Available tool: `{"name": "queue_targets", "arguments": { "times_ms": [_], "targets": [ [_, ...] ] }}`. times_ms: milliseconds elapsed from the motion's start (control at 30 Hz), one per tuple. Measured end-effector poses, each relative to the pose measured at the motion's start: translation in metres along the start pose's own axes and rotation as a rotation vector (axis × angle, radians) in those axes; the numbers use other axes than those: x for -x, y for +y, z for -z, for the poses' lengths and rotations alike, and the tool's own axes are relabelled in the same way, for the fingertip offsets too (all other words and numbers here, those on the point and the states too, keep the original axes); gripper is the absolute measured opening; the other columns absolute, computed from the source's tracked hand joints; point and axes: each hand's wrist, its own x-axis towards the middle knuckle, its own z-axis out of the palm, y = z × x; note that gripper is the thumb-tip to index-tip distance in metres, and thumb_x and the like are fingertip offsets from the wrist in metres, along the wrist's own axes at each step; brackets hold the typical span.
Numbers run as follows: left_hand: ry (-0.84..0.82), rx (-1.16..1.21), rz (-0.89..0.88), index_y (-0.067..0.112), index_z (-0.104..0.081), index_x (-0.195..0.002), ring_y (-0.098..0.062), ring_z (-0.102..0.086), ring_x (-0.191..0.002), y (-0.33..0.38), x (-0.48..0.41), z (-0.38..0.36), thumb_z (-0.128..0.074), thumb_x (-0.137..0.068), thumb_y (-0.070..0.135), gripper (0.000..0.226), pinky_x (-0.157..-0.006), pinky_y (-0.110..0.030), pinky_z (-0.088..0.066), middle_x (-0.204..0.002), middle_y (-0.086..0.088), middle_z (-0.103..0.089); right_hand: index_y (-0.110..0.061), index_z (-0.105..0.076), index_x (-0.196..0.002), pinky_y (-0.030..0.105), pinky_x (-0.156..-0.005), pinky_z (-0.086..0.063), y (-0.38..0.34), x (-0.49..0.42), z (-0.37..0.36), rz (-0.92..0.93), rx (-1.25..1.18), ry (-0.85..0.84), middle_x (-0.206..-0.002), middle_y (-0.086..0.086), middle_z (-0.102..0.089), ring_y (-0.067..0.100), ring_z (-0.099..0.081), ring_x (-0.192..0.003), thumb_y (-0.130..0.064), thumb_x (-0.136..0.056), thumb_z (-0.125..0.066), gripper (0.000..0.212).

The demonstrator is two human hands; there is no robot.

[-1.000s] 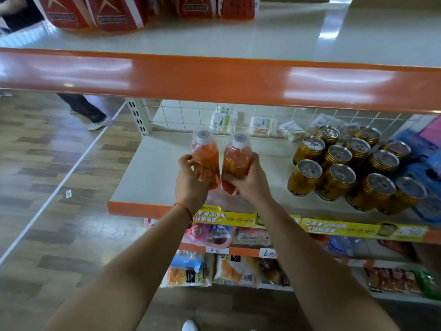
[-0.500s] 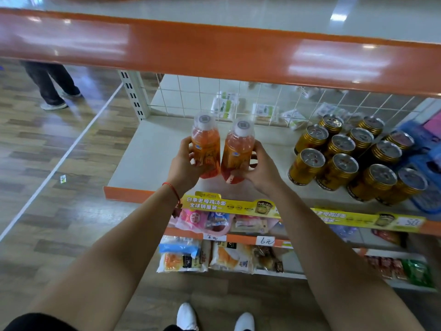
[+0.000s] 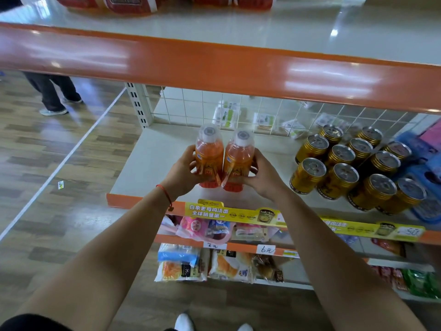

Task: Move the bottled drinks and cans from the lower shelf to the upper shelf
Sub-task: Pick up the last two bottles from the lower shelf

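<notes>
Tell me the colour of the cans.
The cans are gold with silver tops; head view.

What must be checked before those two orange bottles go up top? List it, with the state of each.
1. The left hand grips the left bottle: ok.
2. The right hand grips the right bottle: ok.
3. Both white caps are on: ok.
4. Bare space on the upper shelf in front of the red packs: ok.
5. Bottles lifted off the lower shelf: cannot tell.
6. The gold cans stand apart from the right hand: ok.
</notes>
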Motion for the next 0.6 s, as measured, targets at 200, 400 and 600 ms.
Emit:
{"name": "queue_targets", "arguments": {
  "times_ms": [200, 400, 600],
  "targets": [
    [-0.056, -0.001, -0.013, 0.012, -0.043, -0.134, -0.014, -0.059, -0.107, -0.002, -0.002, 0.004, -0.077, -0.077, -0.007, 0.070, -0.085, -0.021, -0.055, -0.111, 0.006, -0.061, -0.024, -0.045, -0.136, 0.043, -0.104, -0.048, 0.001, 0.000, -0.002, -0.023, -0.058, -0.032, -0.126, -0.002, -0.062, 0.016, -0.057, -0.120, -0.019, -0.068, -0.089, 0.081],
    [-0.044, -0.003, 0.010, 0.022, -0.046, -0.127, -0.024, -0.060, -0.115, -0.002, -0.005, 0.003, -0.084, -0.072, 0.002, 0.070, -0.095, -0.042, -0.055, -0.116, 0.002, -0.062, -0.026, -0.045, -0.135, 0.043, -0.101, -0.049, -0.004, 0.000, -0.005, -0.028, -0.029, -0.003, -0.124, -0.004, -0.063, 0.016, -0.059, -0.117, -0.024, -0.066, -0.090, 0.082],
    [0.032, 0.025, -0.012, 0.025, -0.057, -0.116, -0.039, -0.061, -0.106, 0.007, 0.011, 0.003, -0.088, -0.060, 0.017, 0.064, -0.091, -0.055, -0.054, -0.110, -0.011, -0.067, -0.023, -0.053, -0.128, 0.043, -0.097, -0.052, -0.009, 0.012, -0.009, 0.009, -0.026, 0.084, -0.117, -0.005, -0.067, 0.015, -0.063, -0.109, -0.027, -0.066, -0.090, 0.073]
  ]
}}
